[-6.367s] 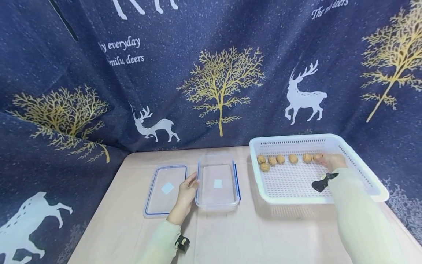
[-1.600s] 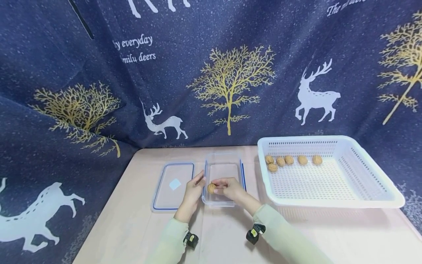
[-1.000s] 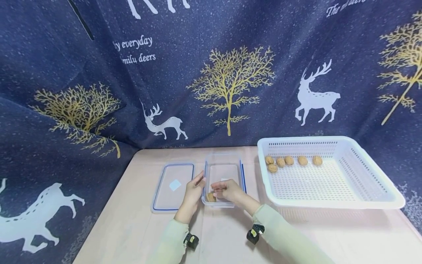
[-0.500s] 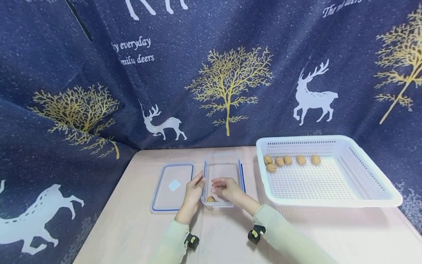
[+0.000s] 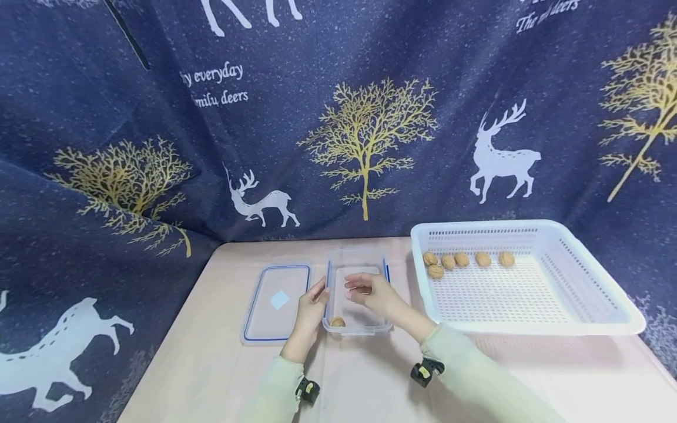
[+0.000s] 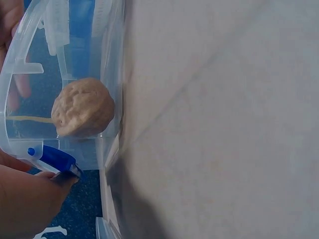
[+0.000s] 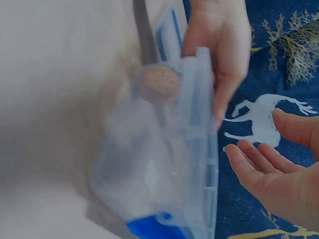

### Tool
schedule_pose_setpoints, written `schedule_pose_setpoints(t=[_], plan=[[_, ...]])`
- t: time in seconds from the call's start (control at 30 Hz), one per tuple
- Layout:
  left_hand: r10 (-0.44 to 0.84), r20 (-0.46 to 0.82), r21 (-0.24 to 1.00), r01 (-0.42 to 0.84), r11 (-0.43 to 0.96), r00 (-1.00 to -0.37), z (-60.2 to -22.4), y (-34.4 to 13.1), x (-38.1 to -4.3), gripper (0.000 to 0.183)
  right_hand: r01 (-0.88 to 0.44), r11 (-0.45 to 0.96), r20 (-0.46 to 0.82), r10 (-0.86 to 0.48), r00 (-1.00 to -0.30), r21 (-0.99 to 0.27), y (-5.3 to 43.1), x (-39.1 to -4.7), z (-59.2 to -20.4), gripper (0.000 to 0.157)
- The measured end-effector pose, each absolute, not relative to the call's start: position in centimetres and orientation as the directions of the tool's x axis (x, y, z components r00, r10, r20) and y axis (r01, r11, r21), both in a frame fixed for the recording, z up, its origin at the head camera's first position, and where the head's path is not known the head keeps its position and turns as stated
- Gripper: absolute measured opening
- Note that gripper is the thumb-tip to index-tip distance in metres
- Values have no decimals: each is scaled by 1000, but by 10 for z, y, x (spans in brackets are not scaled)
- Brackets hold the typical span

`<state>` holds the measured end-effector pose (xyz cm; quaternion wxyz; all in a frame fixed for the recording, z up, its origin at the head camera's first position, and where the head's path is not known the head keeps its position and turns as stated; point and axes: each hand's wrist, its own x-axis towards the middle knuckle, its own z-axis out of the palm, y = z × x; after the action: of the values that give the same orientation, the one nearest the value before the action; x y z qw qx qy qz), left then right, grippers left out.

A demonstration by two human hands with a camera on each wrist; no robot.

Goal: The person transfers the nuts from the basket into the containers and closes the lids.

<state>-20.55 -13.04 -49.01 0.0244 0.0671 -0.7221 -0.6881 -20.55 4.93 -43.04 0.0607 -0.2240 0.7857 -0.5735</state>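
Observation:
A clear plastic food container (image 5: 365, 330) with blue clips stands lidless on the table. One walnut (image 5: 337, 322) lies in its near left corner; in the left wrist view the walnut (image 6: 83, 107) shows through the wall. My left hand (image 5: 309, 308) holds the container's left rim, its fingers beside a blue clip (image 6: 57, 158) in the left wrist view. Above the container is my right hand (image 5: 378, 295), holding nothing; the right wrist view shows this right hand (image 7: 279, 174) with fingers spread and thumb apart.
A white perforated basket (image 5: 529, 326) on the right has several walnuts (image 5: 461, 259) along its back left part. The container's blue-edged lid (image 5: 264, 320) lies flat on the left. Behind the table (image 5: 359, 376) hangs a dark blue cloth (image 5: 328, 176) with deer and trees.
My right hand took a walnut from the basket, brought it left and let it go inside the container. It has since risen slightly right. My left hand has stayed at the rim.

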Motion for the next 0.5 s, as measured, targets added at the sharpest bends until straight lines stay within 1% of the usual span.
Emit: schedule_pose_setpoints(t=[0.13,0.5], plan=[[-138,-69,996,-77,50,-988,-491,-131,-206,44,-298,242,183,-404,-896,-923,56,-210,-419,33],[-104,-90,994,-96,59,-991,-490,-132,-204,45,-238,215,149,-362,-920,-947,80,-225,-380,39]])
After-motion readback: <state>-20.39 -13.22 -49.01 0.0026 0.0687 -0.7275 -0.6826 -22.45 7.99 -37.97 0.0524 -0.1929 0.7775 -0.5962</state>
